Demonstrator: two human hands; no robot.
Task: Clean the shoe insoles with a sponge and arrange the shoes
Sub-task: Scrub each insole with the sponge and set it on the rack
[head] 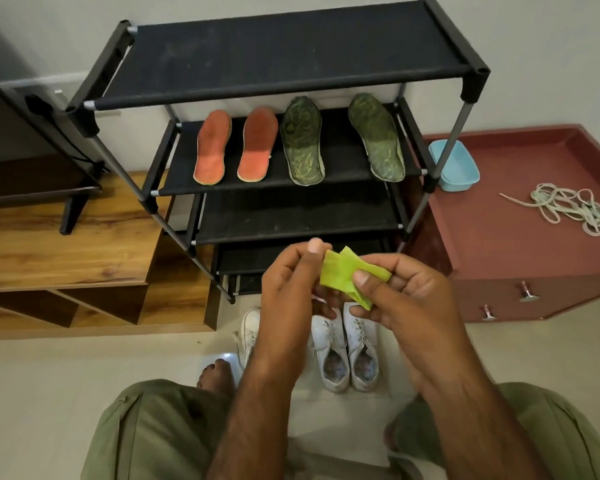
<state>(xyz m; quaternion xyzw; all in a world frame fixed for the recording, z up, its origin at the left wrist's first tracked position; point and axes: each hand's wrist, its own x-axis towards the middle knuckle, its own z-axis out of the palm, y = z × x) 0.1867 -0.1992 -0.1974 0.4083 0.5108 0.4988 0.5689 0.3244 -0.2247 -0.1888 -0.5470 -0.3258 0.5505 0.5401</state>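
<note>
We pinch a thin lime-green sponge cloth (352, 277) between left hand (293, 282) and right hand (400, 296), below the black fabric-tiered shoe rack (284, 53). Two orange insoles (234, 147) and two green insoles (340, 140) lie on its second shelf; white lace-up sneakers (343, 348) wait unarranged on the floor before it.

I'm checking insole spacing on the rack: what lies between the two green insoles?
Nothing: in the head view, only bare black shelf fabric separates the left green insole from the right green insole.

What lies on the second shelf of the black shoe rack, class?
Four insoles lie on the second shelf: two orange insoles at left, two green insoles at right. The top shelf covers the back strip, so anything there is hidden.
</note>
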